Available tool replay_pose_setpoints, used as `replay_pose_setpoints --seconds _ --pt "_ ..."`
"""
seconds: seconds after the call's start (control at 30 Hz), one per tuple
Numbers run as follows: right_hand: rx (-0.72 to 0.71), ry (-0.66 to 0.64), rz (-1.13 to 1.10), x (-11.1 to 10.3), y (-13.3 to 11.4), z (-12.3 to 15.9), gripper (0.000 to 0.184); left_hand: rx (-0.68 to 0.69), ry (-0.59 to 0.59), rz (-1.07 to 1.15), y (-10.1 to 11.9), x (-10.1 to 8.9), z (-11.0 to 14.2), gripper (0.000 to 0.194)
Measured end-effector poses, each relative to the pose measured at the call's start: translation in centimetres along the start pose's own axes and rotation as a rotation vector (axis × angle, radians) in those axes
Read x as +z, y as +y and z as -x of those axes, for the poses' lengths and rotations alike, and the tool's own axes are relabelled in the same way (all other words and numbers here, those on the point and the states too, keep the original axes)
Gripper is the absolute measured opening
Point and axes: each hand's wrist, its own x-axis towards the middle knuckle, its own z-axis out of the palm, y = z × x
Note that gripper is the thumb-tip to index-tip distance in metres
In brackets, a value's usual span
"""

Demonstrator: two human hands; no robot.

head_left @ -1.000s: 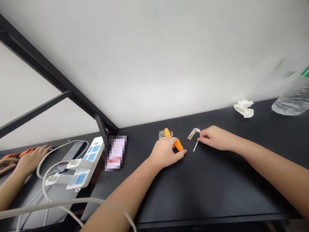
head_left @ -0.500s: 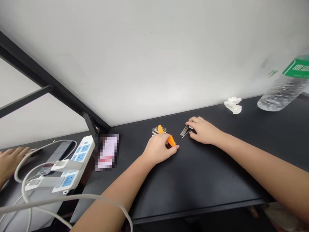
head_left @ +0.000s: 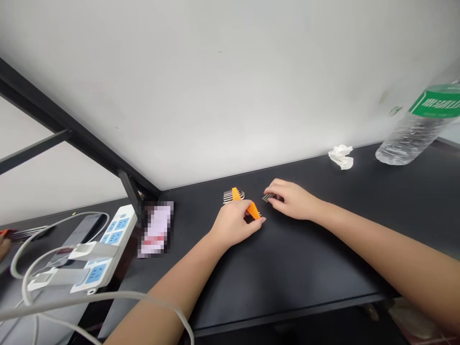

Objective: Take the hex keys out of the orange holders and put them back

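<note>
My left hand (head_left: 235, 223) is closed around an orange hex key holder (head_left: 253, 211), with short metal key ends poking out by the fingertips. Just behind that hand lies another orange holder (head_left: 236, 194), fitted with a row of silver hex keys (head_left: 227, 196). To the right, my right hand (head_left: 289, 199) rests on the desk with thumb and fingers closed about several loose hex keys (head_left: 268, 197). Only the tips of these keys show; the palm and fingers cover the rest.
A crumpled tissue (head_left: 341, 156) and a water bottle (head_left: 413, 134) stand by the wall. A blurred pinkish packet (head_left: 156, 230), a power strip (head_left: 108, 249) and white cables (head_left: 97, 298) are at left. Another person's hand (head_left: 4, 247) shows at the left edge.
My right hand has slid left and covers more of the loose hex keys. My left hand keeps its hold on the orange holder. The other person's hand has mostly left the view.
</note>
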Motion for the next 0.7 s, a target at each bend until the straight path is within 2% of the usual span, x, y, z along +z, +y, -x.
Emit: replay_pose_setpoints --seconds 0.07,0.13,0.27,0.4,0.53,0.7 --pt "-0.074 -0.142 -0.207 0.1 -1.2 0.1 0.021 0.026 -0.004 0.021 0.2 -0.1 0.1 0.025" --pt "-0.093 -0.229 -0.337 0.4 -1.9 0.1 0.021 0.05 -0.022 0.045 0.5 -0.3 0.2 0.025" --pt "-0.065 -0.244 -0.456 1.0 -1.8 0.2 0.019 0.093 -0.06 0.056 0.9 -0.5 0.3 0.026" --pt "-0.076 -0.211 -0.437 0.6 -1.3 0.2 0.016 0.07 -0.076 0.043 0.8 -0.5 0.3 0.022" --pt "0.086 -0.118 -0.385 0.0 -0.8 0.5 0.018 -0.036 -0.054 -0.005 0.2 -0.4 0.2 0.025" --pt "0.369 -0.194 -0.39 -0.8 0.7 0.7 0.019 -0.102 -0.071 -0.069 -0.3 -0.4 0.0 0.028"
